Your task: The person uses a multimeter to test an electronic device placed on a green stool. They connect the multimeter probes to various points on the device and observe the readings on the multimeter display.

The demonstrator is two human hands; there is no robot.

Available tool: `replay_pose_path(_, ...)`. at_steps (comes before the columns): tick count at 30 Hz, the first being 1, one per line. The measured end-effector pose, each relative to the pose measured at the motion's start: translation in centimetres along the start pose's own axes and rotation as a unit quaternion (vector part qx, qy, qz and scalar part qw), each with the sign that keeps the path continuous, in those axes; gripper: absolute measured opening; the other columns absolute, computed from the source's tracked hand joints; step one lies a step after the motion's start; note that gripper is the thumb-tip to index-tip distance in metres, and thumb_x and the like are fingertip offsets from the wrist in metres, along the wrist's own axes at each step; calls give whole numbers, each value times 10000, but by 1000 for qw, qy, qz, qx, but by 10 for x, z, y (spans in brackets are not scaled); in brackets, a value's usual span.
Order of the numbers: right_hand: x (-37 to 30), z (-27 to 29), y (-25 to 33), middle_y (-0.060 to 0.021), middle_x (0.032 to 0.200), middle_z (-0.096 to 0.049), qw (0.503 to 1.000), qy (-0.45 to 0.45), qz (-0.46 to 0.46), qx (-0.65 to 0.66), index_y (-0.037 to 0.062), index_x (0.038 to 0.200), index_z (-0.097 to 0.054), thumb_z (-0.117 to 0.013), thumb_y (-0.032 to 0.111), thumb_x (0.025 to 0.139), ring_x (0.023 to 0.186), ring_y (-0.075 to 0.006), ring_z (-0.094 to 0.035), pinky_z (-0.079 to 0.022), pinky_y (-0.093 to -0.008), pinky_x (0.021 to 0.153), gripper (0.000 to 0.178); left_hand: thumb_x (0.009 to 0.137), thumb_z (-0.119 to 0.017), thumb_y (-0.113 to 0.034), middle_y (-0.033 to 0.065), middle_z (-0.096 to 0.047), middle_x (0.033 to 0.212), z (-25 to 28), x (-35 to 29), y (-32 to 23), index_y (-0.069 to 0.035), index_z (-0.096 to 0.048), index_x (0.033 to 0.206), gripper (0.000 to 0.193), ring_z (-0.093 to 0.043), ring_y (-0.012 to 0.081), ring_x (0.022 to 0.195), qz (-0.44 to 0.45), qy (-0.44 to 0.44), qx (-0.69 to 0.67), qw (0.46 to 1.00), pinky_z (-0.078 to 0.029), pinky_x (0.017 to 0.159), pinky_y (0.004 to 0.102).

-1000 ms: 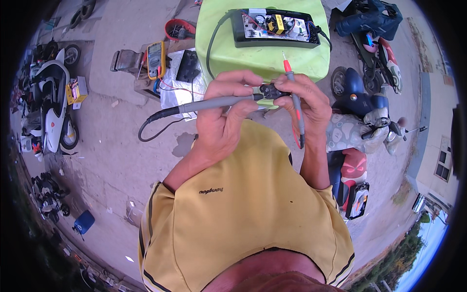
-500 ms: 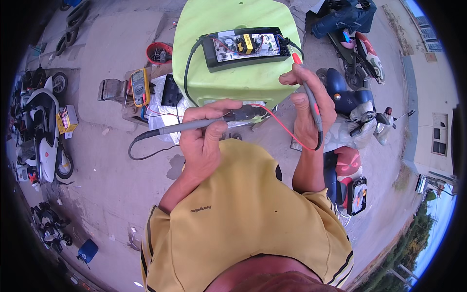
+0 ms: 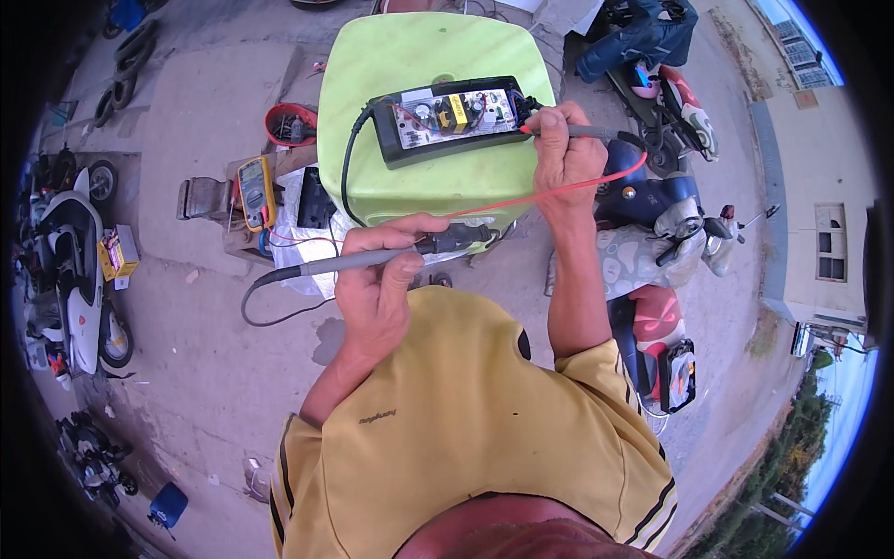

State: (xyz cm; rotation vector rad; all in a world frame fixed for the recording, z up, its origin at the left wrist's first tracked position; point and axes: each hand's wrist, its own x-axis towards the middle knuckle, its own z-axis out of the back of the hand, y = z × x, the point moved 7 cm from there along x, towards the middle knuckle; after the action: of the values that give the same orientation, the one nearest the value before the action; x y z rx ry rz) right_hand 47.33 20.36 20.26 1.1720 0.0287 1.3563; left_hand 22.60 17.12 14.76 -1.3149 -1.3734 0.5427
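Observation:
My left hand (image 3: 374,289) is closed around a grey test probe (image 3: 326,264) with a black lead. The probe's tip end meets a dark plug (image 3: 449,240) just beyond my fingers; whether it is inserted cannot be told. Pinched in my right hand (image 3: 570,156) is a second test probe (image 3: 601,132) with a red tip and a red lead. This tip is at the right end of an opened black charger case (image 3: 410,156), where cables leave it; contact is unclear. A bare circuit board (image 3: 503,114) lies in the case. The case rests on a lime-green stool (image 3: 438,191).
Left of the stool are a yellow multimeter (image 3: 253,193), a black tray-like part (image 3: 317,197) and a red bowl (image 3: 291,125) with things inside. Scooters stand on both sides, a white one (image 3: 86,289) at the left and a blue one (image 3: 643,186) at the right.
My right hand has turned and brought the red-tipped probe down to the charger's right end. The red lead now stretches across. My left hand keeps its hold. The view has shifted slightly.

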Motion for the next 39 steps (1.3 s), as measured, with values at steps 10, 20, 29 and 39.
replay_pose_path(10, -2, -1, 0, -21, 676, -569, 998, -20, 55, -17, -2, 861, -655, -537, 243, 1087, 582, -87, -512, -396, -258, 540, 353, 1036, -617, -116, 245, -690, 1195, 0, 2, 5, -35, -488, 1145, 188, -675, 269, 1116, 19, 7, -37, 999, -512, 966, 362)
replay_pose_path(20, 2, -19, 17, -138, 759, -597, 992, 14, 102, -73, 6, 872, -590, -641, 116, 999, 641, -340, -598, -469, -408, 578, 176, 1049, -558, -49, 225, -709, 1157, 2, 11, 0, -35, -487, 1127, 107, -673, 239, 1088, 26, 8, 9, 1000, -522, 946, 355)
replay_pose_path(29, 2, -7, 13, -111, 753, -649, 991, 8, 37, -126, -17, 891, -612, -531, 236, 1082, 668, -213, -621, -494, -344, 635, 328, 1021, -596, -34, 165, -697, 1155, -8, 16, 6, -1, -482, 1105, 146, -675, 167, 944, 83, 46, -23, 995, -564, 813, 318)
replay_pose_path(39, 5, -7, 9, -127, 791, -671, 995, -16, -23, -99, -39, 933, -632, -561, 257, 1075, 704, -211, -643, -511, -349, 646, 335, 1027, -594, -40, 169, -704, 1190, -10, 21, 6, -40, -468, 1123, 159, -624, 123, 905, 103, 65, -3, 993, -517, 789, 284)
